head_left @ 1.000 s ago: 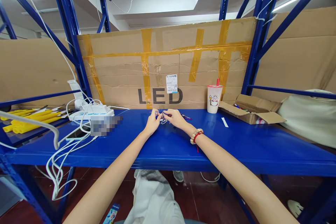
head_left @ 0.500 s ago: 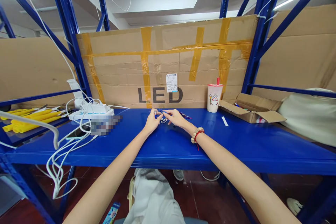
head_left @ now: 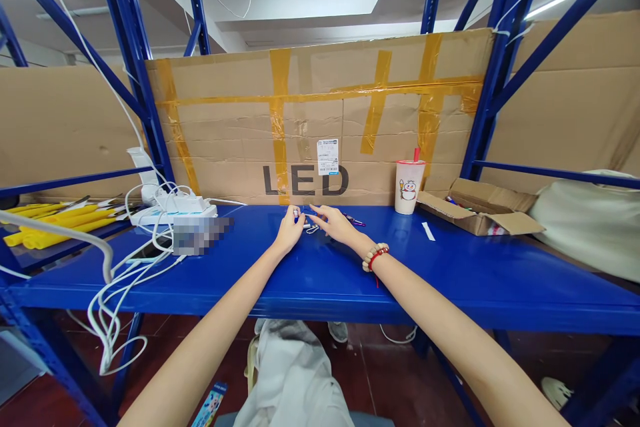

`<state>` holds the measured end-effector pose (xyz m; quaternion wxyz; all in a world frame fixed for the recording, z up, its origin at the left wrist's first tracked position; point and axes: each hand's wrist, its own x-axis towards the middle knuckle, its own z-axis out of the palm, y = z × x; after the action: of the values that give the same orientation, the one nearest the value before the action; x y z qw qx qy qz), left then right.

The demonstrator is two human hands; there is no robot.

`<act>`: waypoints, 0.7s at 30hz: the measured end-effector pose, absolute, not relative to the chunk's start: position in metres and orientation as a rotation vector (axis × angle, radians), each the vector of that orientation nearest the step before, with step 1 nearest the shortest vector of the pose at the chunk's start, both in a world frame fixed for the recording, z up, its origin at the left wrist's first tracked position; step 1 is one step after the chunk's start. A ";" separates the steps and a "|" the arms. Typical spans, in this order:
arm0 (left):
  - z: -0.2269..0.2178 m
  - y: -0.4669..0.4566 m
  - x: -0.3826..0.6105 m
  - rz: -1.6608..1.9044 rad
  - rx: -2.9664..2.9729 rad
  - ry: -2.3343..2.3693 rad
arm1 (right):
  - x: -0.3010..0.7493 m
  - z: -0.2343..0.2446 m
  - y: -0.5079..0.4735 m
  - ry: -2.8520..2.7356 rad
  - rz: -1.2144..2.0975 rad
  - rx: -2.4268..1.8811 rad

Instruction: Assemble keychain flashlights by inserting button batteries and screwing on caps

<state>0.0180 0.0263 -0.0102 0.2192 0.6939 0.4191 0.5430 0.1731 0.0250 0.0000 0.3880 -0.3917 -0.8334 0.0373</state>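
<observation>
A small blue item (head_left: 297,215) is pinched in the left hand (head_left: 288,230) near the middle of the table's (head_left: 320,280) back edge. Handling appears unfinished: item not set down. Right hand (head_left: 336,224) adjacent; grip cannot be told. Purple pen-like object (head_left: 356,221) lies beyond it.

Ref = cup (head_left: 407,193) on worktop (head_left: 390,287), straw (head_left: 417,155) in it. Behind: cardboard panel (head_left: 225,133). Right: open carton (head_left: 480,219). Front, slightly right: paper strip (head_left: 428,231). Left, in order: pen-like item (head_left: 355,221), right hand (head_left: 339,225), left hand (head_left: 289,232), power strip (head_left: 175,212).
</observation>
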 end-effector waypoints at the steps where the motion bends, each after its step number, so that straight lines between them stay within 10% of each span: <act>1: -0.010 0.025 0.018 1.507 1.956 1.167 | 0.173 0.001 0.024 -2.142 0.008 -0.999; 21: -0.010 0.028 0.011 1.304 2.310 1.209 | 0.169 0.011 0.009 -2.305 -0.205 -1.143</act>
<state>0.0106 0.0275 -0.0105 0.1131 0.7873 0.4121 0.4445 0.1695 0.0089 0.0106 0.2766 -0.4255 -0.8583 -0.0764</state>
